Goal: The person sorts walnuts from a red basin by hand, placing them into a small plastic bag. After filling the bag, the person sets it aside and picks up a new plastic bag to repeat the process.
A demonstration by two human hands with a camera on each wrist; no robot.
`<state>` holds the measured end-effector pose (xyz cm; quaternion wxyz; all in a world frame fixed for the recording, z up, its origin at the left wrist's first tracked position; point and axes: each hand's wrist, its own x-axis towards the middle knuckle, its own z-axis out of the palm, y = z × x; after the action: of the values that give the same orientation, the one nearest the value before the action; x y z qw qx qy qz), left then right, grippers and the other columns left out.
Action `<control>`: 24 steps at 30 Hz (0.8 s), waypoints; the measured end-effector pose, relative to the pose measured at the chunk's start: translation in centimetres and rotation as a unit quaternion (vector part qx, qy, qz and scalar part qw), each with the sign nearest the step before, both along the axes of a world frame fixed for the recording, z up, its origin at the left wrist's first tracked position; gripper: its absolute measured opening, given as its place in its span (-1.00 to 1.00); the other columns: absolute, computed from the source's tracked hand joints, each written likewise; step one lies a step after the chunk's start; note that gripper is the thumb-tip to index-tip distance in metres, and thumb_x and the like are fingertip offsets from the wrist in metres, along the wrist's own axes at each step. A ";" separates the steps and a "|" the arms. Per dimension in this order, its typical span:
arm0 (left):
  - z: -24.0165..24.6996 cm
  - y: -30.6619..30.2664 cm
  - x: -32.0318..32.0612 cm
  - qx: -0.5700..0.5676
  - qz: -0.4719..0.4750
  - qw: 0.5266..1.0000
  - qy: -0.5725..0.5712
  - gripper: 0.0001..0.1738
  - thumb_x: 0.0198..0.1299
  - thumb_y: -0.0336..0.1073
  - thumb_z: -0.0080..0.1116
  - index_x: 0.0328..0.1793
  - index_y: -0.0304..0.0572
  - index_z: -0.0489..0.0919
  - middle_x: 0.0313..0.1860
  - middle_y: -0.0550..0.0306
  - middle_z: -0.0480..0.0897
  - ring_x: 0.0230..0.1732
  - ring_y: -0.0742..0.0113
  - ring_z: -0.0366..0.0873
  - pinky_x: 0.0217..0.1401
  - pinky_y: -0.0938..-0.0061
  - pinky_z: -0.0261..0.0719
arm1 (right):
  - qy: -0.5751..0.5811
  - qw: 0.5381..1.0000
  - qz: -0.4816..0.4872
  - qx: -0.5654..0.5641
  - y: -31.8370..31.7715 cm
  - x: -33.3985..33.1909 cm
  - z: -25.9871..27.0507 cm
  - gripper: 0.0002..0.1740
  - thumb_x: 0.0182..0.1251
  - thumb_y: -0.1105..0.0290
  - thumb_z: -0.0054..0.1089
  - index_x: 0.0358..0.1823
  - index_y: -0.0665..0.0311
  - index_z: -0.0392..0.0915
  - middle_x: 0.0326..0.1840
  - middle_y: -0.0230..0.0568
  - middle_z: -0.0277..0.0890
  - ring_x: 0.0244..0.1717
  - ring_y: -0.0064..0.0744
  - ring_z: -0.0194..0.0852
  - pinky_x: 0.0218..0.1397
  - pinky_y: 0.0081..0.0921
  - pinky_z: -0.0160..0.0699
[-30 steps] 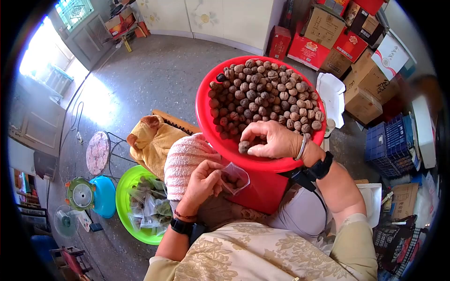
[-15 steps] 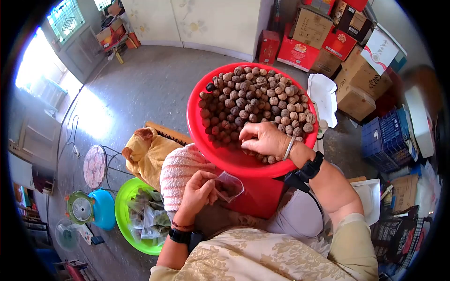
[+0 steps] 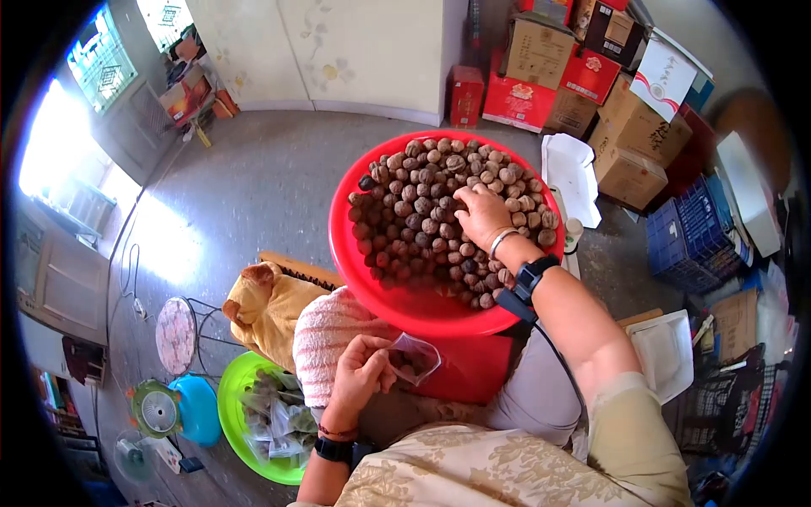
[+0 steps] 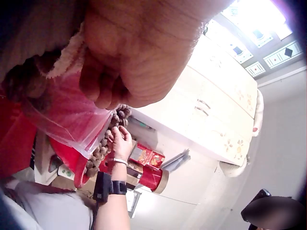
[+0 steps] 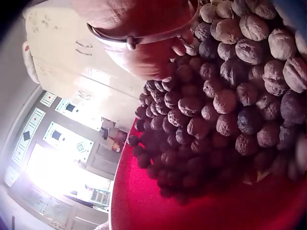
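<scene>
A large red basin (image 3: 342, 245) full of brown walnuts (image 3: 427, 190) sits before me. My right hand (image 3: 486, 218) reaches into the far right part of the heap. Its bent fingers are down among the walnuts and the fingertips are hidden, so I cannot tell if they pinch one. My left hand (image 3: 359, 372) pinches the edge of a small clear plastic bag (image 3: 414, 359) in front of the basin. The bag's mouth gapes and brown walnuts show inside. In the left wrist view the thin plastic (image 4: 72, 115) hangs below the curled fingers.
A green basin (image 3: 228, 414) with filled plastic bags stands on the floor at left. A pink striped towel (image 3: 317, 338) and a yellow cloth (image 3: 266, 313) lie beside the red basin. Cartons (image 3: 634, 135), a white foam tray (image 3: 570, 182) and a blue crate (image 3: 688, 241) stand at right.
One second ago my right hand held a walnut at the basin's near side. It dipped into the heap, then moved farther back across it. The left hand keeps holding the bag.
</scene>
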<state>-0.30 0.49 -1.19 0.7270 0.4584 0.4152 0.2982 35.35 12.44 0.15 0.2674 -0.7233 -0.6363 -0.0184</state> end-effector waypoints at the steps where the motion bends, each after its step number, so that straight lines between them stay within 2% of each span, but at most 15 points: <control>1: -0.1 0.0 0.0 0.001 -0.002 1.000 0.000 -0.87 0.52 -0.39 0.07 0.09 -0.23 0.49 -0.52 0.21 0.60 -0.63 0.54 0.48 -0.60 0.66 0.33 | -0.010 1.000 -0.004 -0.003 0.1 -0.1 0.0 -0.70 0.20 0.34 0.34 -0.01 0.10 0.64 -0.01 -0.06 0.56 0.03 0.07 0.60 0.08 -0.07 0.62; 4: -0.1 0.0 0.0 -0.002 -0.004 1.000 -0.004 -0.87 0.51 -0.40 0.07 0.08 -0.24 0.49 -0.53 0.20 0.59 -0.63 0.52 0.48 -0.61 0.65 0.30 | -0.076 0.997 0.007 0.017 0.9 -0.5 0.1 -0.66 0.19 0.32 0.37 0.03 0.05 0.63 -0.04 -0.09 0.54 0.00 0.06 0.59 0.06 -0.06 0.63; 5: 0.0 0.0 0.0 0.001 -0.004 1.000 -0.015 -0.87 0.51 -0.39 0.07 0.08 -0.24 0.50 -0.53 0.20 0.59 -0.63 0.51 0.48 -0.60 0.65 0.31 | -0.088 0.996 0.010 0.024 0.9 -0.6 0.0 -0.70 0.19 0.29 0.38 -0.02 -0.01 0.65 -0.02 -0.09 0.55 0.03 -0.01 0.61 0.05 -0.07 0.63; 9: 0.9 0.0 0.1 -0.016 0.000 1.000 -0.004 -0.87 0.52 -0.39 0.06 0.08 -0.24 0.50 -0.52 0.20 0.59 -0.62 0.50 0.48 -0.59 0.64 0.35 | -0.115 0.993 0.012 -0.004 1.6 -0.7 -1.0 -0.73 0.20 0.33 0.36 -0.04 -0.01 0.65 -0.03 -0.15 0.56 0.09 -0.05 0.58 0.12 -0.07 0.60; 12: 0.5 -0.1 0.0 -0.015 0.009 1.000 -0.015 -0.87 0.49 -0.40 0.11 0.07 -0.25 0.52 -0.47 0.16 0.62 -0.63 0.47 0.50 -0.60 0.59 0.42 | -0.149 0.989 0.009 0.023 2.0 -0.3 -1.4 -0.71 0.20 0.31 0.36 -0.03 -0.02 0.64 -0.02 -0.17 0.56 0.08 -0.05 0.58 0.13 -0.08 0.59; 16: 0.7 -0.2 0.0 -0.014 0.004 1.000 -0.020 -0.87 0.49 -0.39 0.12 0.06 -0.25 0.53 -0.46 0.18 0.63 -0.61 0.49 0.51 -0.59 0.61 0.44 | -0.105 0.994 0.000 0.008 2.1 -0.1 -1.3 -0.72 0.20 0.31 0.37 -0.04 -0.01 0.65 -0.04 -0.18 0.57 0.09 -0.06 0.59 0.13 -0.08 0.58; 19: 0.8 -0.2 0.1 -0.010 0.002 1.000 -0.002 -0.87 0.49 -0.38 0.12 0.06 -0.25 0.53 -0.43 0.20 0.64 -0.59 0.52 0.52 -0.57 0.64 0.46 | -0.096 0.995 -0.004 0.041 1.7 -0.4 -0.9 -0.76 0.21 0.33 0.35 -0.07 0.00 0.65 -0.08 -0.17 0.58 0.08 -0.06 0.60 0.11 -0.07 0.58; 22: 0.5 -0.3 0.2 -0.019 0.006 1.000 -0.021 -0.86 0.49 -0.37 0.13 0.06 -0.25 0.54 -0.39 0.21 0.66 -0.57 0.54 0.52 -0.56 0.65 0.48 | -0.090 0.996 0.008 0.008 1.8 -0.4 -0.9 -0.81 0.21 0.34 0.34 -0.13 0.01 0.65 -0.10 -0.16 0.58 0.06 -0.05 0.61 0.10 -0.06 0.57; 24: 1.0 -0.2 0.4 -0.004 -0.001 1.000 0.018 -0.89 0.52 -0.39 0.04 0.06 -0.25 0.50 -0.49 0.19 0.60 -0.58 0.50 0.51 -0.56 0.63 0.43 | -0.102 0.995 0.007 0.003 2.0 -0.3 -0.9 -0.83 0.21 0.33 0.33 -0.15 0.01 0.63 -0.10 -0.15 0.58 0.04 -0.04 0.62 0.10 -0.05 0.57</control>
<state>0.12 0.28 -0.16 0.7218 0.4610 0.4287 0.2876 35.08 14.43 -0.77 0.2037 -0.7124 -0.6653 -0.0919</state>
